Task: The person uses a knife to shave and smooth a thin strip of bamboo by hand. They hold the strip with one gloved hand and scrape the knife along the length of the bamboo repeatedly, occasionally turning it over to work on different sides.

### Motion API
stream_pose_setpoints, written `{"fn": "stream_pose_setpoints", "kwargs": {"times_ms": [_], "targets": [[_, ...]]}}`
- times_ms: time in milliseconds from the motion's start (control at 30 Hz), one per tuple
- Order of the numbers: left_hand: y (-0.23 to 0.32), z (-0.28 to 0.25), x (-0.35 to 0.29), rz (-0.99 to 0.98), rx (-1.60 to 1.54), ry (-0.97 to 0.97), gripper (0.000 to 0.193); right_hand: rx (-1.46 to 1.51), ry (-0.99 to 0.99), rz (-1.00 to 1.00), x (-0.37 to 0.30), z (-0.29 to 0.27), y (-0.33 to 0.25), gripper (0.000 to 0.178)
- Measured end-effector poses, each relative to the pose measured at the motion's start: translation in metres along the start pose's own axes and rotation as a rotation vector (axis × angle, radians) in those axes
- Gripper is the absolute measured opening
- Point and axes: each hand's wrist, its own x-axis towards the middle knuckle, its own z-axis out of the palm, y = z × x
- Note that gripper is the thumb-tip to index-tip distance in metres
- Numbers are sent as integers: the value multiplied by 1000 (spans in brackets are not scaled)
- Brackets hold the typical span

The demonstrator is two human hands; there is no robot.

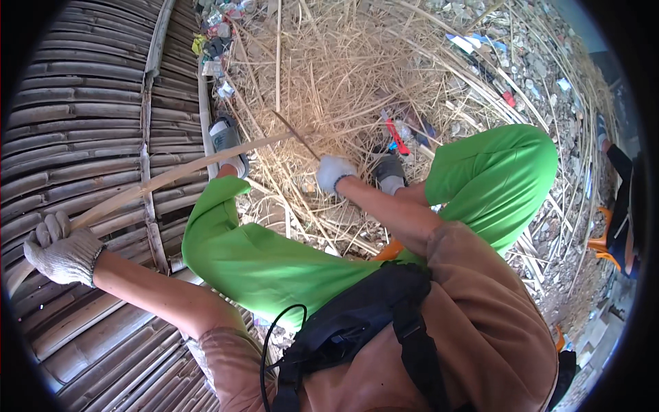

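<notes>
My left hand (63, 253), in a whitish knit glove, is closed around a long pale bamboo strip (180, 169) at the far left. From there the strip runs up and right across the picture to the middle. My right hand (334, 174), also gloved, grips a knife (294, 133) whose thin dark blade points up and left. The blade crosses the strip near its far end; whether it cuts into it I cannot tell. The knife's handle is hidden in my fist. Fine bamboo shavings (329, 75) lie heaped beyond both hands.
A wall or platform of bamboo slats (89, 110) fills the left side. A red-handled tool (396, 136) lies by my right shoe (389, 168). Long bamboo strips and rubble (542, 69) cover the ground at right. At the right edge, another person sits by an orange chair (604, 237).
</notes>
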Motion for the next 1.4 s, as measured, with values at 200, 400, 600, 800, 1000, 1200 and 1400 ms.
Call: {"fn": "stream_pose_setpoints", "kwargs": {"times_ms": [200, 400, 600, 800, 1000, 1200, 1400], "targets": [[0, -47, 62, 99, 164, 102, 24, 229, 139, -115, -53, -65, -107, 32], [-33, 16, 46, 53, -21, -88, 23, -298, 1, -111, 37, 37, 74, 31], [2, 20, 11, 36, 159, 145, 26, 188, 156, -70, -33, -41, -71, 33], [-21, -5, 39, -44, -9, 23, 33, 248, 95, 58, -18, 6, -1, 39], [-18, -2, 27, -19, 38, -20, 35, 312, 247, -55, -24, 8, -48, 32], [22, 25, -8, 107, 153, 155, 27, 130, 183, -216, -42, -31, -86, 29], [-49, 7, 62, -3, 41, -33, 24, -314, 98, -252, 31, 88, 59, 29]]}}
